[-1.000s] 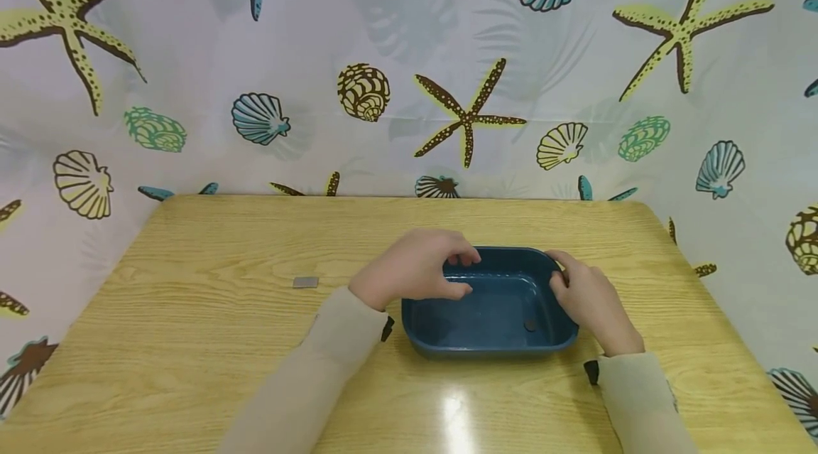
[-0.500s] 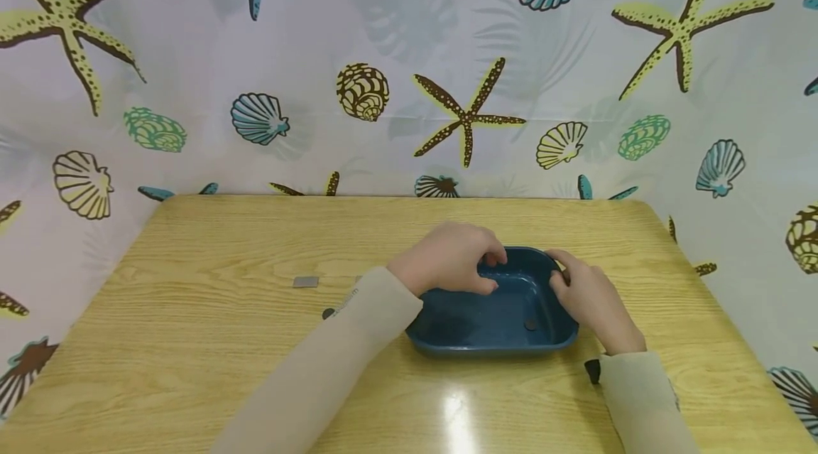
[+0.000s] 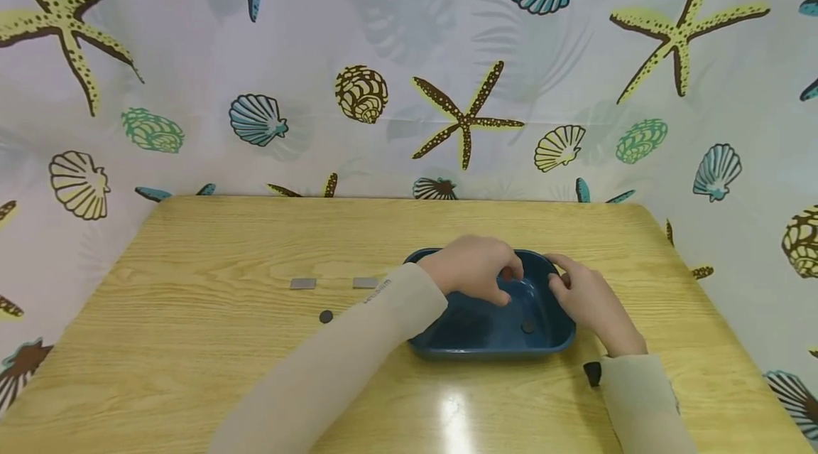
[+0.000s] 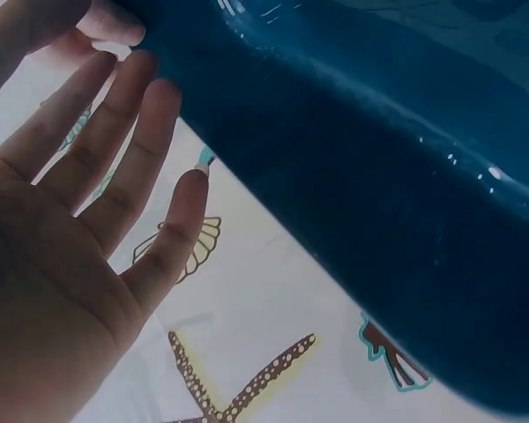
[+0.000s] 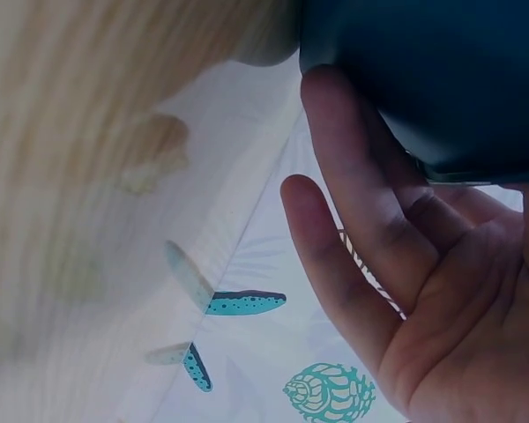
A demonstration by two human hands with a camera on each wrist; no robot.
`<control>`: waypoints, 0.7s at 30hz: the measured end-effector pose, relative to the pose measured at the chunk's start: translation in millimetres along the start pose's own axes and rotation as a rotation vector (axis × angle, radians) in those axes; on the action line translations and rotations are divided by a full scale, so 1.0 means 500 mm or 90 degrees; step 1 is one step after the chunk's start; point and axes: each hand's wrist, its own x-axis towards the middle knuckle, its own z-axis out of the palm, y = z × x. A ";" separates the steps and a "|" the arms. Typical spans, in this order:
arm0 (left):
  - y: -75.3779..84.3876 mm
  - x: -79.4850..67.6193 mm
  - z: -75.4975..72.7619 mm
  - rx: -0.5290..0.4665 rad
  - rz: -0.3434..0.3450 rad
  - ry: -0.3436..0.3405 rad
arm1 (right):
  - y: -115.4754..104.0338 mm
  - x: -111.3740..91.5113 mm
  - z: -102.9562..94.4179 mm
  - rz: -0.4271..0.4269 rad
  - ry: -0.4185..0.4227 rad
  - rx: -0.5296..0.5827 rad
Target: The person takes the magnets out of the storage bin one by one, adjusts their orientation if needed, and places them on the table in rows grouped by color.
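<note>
A dark blue rectangular basin (image 3: 492,352) with rounded corners stands on the wooden table. My left hand (image 3: 474,269) hangs over its middle, thumb and fingers apart with nothing visible between them. In the left wrist view the relaxed fingers (image 4: 128,145) spread beside the basin wall (image 4: 273,203). At the right end, my right hand (image 3: 588,298) grips the basin's rim, thumb on the inner side. The right wrist view has its fingers (image 5: 357,159) against the outer wall. Inside the basin, toward the right, lies a small dark disc (image 3: 527,327).
Left of the basin, two small grey rectangles (image 3: 303,283) lie in a row, the second rectangle (image 3: 366,283) near the left sleeve. A small black disc (image 3: 326,316) lies below them. A curtain (image 3: 287,163) printed with shells and starfish stands behind the table.
My left hand has moved right, from the basin's left end to over its middle. The sleeve now uncovers the black disc and the second grey rectangle. My right hand keeps its place.
</note>
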 end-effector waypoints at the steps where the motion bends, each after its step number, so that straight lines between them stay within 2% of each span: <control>1: 0.001 0.003 0.002 0.000 0.000 -0.004 | 0.001 -0.001 0.000 0.000 -0.001 0.001; 12: 0.000 0.032 0.025 0.001 -0.009 -0.039 | 0.011 -0.001 -0.004 -0.032 -0.008 0.018; 21: -0.005 0.055 0.053 0.001 -0.009 -0.051 | 0.020 -0.005 -0.010 -0.051 -0.006 0.031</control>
